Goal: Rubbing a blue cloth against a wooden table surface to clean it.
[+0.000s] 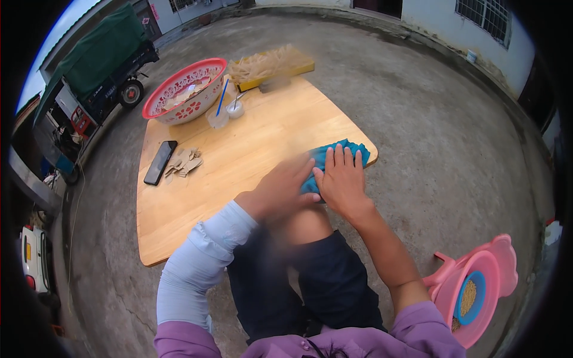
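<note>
A crumpled teal cloth lies at the near right corner of the wooden table. My right hand rests flat on top of it, palm down, with the fingers spread. From the left, my left hand reaches across to the cloth's near edge, thumb apart from the fingers. A blurred smear in the view covers part of that hand. What lies beneath the cloth is hidden.
On the table are a smartphone, cardboard-like scraps, a patterned enamel basin, a small white jar, a clear cup with a blue stick, and a yellow tray of thin strips. Pink plastic basin stands low at right.
</note>
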A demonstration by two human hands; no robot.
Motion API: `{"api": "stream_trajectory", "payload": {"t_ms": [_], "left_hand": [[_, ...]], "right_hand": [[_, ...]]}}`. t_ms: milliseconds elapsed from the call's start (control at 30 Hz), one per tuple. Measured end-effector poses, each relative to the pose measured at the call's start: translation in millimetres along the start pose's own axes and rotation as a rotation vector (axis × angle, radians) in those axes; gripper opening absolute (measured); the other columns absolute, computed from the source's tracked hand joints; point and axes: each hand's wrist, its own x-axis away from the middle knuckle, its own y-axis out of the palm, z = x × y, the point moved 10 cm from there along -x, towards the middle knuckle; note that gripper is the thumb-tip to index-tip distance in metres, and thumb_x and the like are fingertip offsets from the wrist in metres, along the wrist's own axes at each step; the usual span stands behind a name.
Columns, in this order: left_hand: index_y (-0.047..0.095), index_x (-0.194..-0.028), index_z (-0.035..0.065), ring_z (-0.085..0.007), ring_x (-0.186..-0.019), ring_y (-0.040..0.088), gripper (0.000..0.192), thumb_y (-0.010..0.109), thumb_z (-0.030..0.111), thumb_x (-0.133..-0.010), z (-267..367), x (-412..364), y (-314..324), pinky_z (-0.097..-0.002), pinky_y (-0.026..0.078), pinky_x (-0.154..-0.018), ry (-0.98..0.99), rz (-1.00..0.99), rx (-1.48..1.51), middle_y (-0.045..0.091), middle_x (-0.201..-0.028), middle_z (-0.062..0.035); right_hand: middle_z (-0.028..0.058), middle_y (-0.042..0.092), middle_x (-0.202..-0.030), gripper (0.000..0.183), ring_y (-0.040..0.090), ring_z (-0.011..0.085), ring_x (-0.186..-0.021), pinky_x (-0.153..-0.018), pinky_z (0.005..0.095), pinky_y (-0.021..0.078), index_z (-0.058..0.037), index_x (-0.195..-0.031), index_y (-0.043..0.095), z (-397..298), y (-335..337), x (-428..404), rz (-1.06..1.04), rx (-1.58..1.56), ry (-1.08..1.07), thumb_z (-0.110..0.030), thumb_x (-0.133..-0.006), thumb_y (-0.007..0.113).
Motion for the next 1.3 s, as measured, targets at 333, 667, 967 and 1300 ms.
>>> {"api": "stream_trajectory", "payload": {"t_ms": [333,667,967,1300], "left_hand": [[0.035,-0.133,-0.0035,-0.0367,-0.133,0.025,0.068,0.045,0.047,-0.090,-84,-17,-14,-0.0423,0.020,-0.109,-0.165,0.016,-0.011,0.027,-0.142,-0.0241],[0.042,-0.124,-0.0034,-0.0332,-0.125,0.036,0.056,0.039,0.043,-0.092,-167,-59,-28,-0.0406,0.028,-0.104,-0.292,0.202,-0.122,0.039,-0.133,-0.0225],[0.047,-0.115,-0.0030,-0.0319,-0.117,0.042,0.051,0.046,0.041,-0.089,-192,-69,-29,-0.0403,0.034,-0.098,-0.293,0.350,-0.201,0.047,-0.121,-0.0210],[0.045,-0.118,-0.0046,-0.0348,-0.119,0.041,0.053,0.049,0.038,-0.088,-127,-4,-33,-0.0430,0.032,-0.100,-0.261,0.154,-0.075,0.043,-0.126,-0.0240]], "right_hand": [[0.0242,0.028,-0.141,0.060,0.025,0.0390,-0.131,-0.107,0.0510,0.0196,0.0027,-0.135,0.029,-47,30,-89,-0.082,-0.151,-0.378,-0.039,-0.092,0.037],[0.0193,0.026,-0.144,0.059,0.023,0.0352,-0.134,-0.108,0.0485,0.0201,-0.0029,-0.138,0.029,-60,83,-206,-0.236,-0.178,-0.345,-0.042,-0.095,0.030],[0.0178,0.025,-0.145,0.056,0.023,0.0350,-0.134,-0.107,0.0499,0.0214,-0.0085,-0.140,0.028,-71,92,-225,-0.252,-0.068,-0.425,-0.042,-0.095,0.028],[0.0207,0.021,-0.146,0.054,0.021,0.0372,-0.134,-0.110,0.0468,0.0167,-0.0126,-0.141,0.027,-101,25,-118,-0.450,-0.161,-0.430,-0.041,-0.095,0.029]]}}
